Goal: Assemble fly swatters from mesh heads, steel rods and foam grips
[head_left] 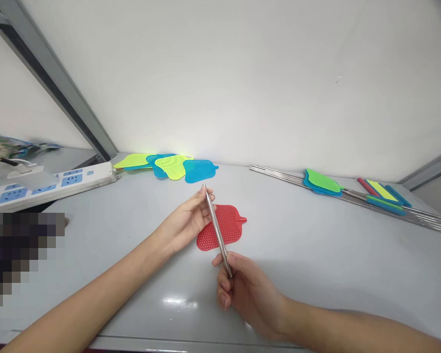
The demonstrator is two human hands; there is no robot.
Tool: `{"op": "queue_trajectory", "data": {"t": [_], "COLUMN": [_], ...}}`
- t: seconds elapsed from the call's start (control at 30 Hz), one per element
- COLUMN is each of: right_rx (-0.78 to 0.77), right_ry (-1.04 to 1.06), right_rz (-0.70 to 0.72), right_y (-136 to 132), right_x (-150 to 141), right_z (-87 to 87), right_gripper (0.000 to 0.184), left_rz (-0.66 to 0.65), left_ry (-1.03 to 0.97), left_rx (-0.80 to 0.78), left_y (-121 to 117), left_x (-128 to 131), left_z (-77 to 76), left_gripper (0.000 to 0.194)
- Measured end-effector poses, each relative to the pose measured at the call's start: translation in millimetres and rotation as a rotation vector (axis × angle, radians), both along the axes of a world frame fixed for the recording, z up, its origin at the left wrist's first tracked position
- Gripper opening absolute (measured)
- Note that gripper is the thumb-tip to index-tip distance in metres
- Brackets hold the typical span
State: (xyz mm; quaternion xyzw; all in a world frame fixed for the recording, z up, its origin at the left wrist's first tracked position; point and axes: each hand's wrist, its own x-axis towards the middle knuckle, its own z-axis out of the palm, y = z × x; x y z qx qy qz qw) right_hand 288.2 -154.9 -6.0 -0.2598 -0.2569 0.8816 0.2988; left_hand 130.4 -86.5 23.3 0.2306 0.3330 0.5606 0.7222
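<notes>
A short silver metal tube (216,228) is held at a slant above the table by both hands. My left hand (193,215) pinches its far end between thumb and fingers. Around the near end, my right hand (246,289) has its thumb and fingers closed. Beneath the tube a red perforated fly swatter head (228,230) lies flat on the table, its short neck pointing right. The left fingers partly cover its left side.
Blue swatter heads (202,170) and yellow ones (171,166) overlap along the back wall. Metal rods (279,175) lie at right with a green swatter head (321,180) and coloured handle grips (382,190). A white power strip (95,174) sits at left.
</notes>
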Motion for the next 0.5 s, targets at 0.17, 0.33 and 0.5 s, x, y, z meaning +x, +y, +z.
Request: {"op": "queue_trajectory", "data": {"t": [0.17,0.33,0.5], "right_rx": [-0.008,0.021,0.115], "right_ry": [0.003,-0.024,-0.025], "right_rz": [-0.008,-0.129,-0.201], "right_y": [-2,6,33], "right_x": [0,2,9], "right_z": [-1.0,-1.5,-4.1], "right_gripper": [0.025,0.024,0.027], "left_rz": [0.018,0.06,0.162], "left_ry": [0.143,0.232,0.312], "left_rx": [0.074,0.194,0.236], "left_y": [-4,-7,-7], "left_x": [3,3,2], "left_z": [0.9,5.6,8.0], "left_gripper": [0.01,0.013,0.013]}}
